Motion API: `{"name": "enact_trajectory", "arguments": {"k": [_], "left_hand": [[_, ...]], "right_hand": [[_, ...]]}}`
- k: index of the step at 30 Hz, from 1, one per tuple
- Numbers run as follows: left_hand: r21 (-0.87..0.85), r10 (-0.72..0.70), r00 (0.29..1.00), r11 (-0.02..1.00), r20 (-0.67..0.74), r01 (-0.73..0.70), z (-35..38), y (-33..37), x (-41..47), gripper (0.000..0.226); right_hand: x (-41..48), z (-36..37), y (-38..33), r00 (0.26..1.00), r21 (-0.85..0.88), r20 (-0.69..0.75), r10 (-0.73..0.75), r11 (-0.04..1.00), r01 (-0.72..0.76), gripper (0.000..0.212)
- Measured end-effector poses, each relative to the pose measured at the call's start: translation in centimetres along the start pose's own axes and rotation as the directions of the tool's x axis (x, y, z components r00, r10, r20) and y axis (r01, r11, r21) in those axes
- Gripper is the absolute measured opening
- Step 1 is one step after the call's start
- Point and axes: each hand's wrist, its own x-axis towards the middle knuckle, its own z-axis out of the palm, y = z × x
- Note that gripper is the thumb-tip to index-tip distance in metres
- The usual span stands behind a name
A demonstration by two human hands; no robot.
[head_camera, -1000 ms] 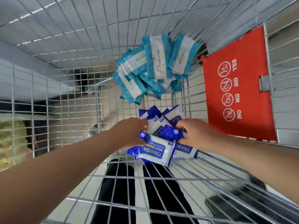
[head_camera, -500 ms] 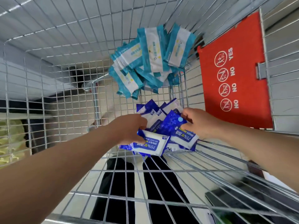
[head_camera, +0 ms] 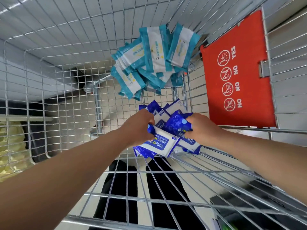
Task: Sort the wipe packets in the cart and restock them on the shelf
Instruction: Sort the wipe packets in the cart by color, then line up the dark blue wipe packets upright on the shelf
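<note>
Inside the wire cart (head_camera: 69, 100) lie two heaps of wipe packets. Several teal-and-white packets (head_camera: 154, 52) are piled at the far end. Nearer to me sits a heap of dark blue and white alcohol wipe packets (head_camera: 167, 112). My left hand (head_camera: 141, 127) grips the left side of this blue heap, its fingers curled over a white-faced blue packet (head_camera: 162, 143). My right hand (head_camera: 202, 127) grips the heap's right side, with its fingers over a dark blue packet (head_camera: 177, 123). The packets underneath both hands are partly hidden.
A red plastic child-seat flap (head_camera: 239, 72) with warning symbols hangs on the cart's right wall. Yellow goods (head_camera: 10, 146) show through the left mesh. Dark trouser legs (head_camera: 119, 196) and pale floor tiles are visible below the cart's wire floor.
Both hands have closed in on the blue heap and gathered it tighter; the heap has shifted slightly away from me, toward the teal pile.
</note>
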Motion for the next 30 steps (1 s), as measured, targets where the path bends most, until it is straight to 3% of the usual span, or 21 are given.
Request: {"name": "enact_trajectory", "arguments": {"k": [6,12,15,17,21,26,28,30], "left_hand": [[-0.116,-0.047,0.997,0.992,0.067,0.054,-0.7,0.2,0.5,0.046],[-0.03,-0.061,0.973,0.997,0.222,0.07,-2.0,-1.3,-0.1,0.024],[-0.042,-0.114,0.973,0.991,0.2,0.125,-1.8,-2.3,-0.5,0.027],[-0.038,-0.134,0.974,0.989,0.181,0.143,-2.0,-2.7,-0.8,0.035],[-0.038,-0.149,0.967,0.986,0.206,0.16,-4.0,-3.1,-1.6,0.027],[-0.03,-0.154,0.976,0.987,0.153,0.16,-8.9,-2.2,-4.7,0.026],[-0.063,-0.153,0.984,0.985,0.091,0.159,-11.7,-1.5,-6.9,0.025],[-0.113,-0.163,0.987,0.98,0.003,0.162,-14.9,-0.6,-9.6,0.026]], "right_hand": [[0.0,-0.9,-0.2,1.0,0.004,0.018,0.026,1.0,-0.026,0.034],[-0.4,-1.0,-0.5,0.998,0.001,0.059,-0.019,1.0,0.019,0.02],[-0.4,-0.5,-0.8,0.994,-0.057,0.101,-0.044,0.997,0.05,0.04],[-0.2,-0.7,-0.9,0.99,-0.086,0.136,-0.039,0.995,0.051,0.04],[-0.2,-3.0,-1.8,0.988,-0.091,0.157,0.014,0.996,0.0,0.032],[-2.4,-7.9,-5.2,0.999,-0.039,0.039,-0.01,0.999,0.012,0.023],[-4.0,-10.3,-7.2,0.999,-0.059,-0.024,-0.046,0.997,0.044,0.013],[-5.9,-13.0,-9.7,0.991,-0.068,-0.095,-0.092,0.994,0.085,0.016]]}}
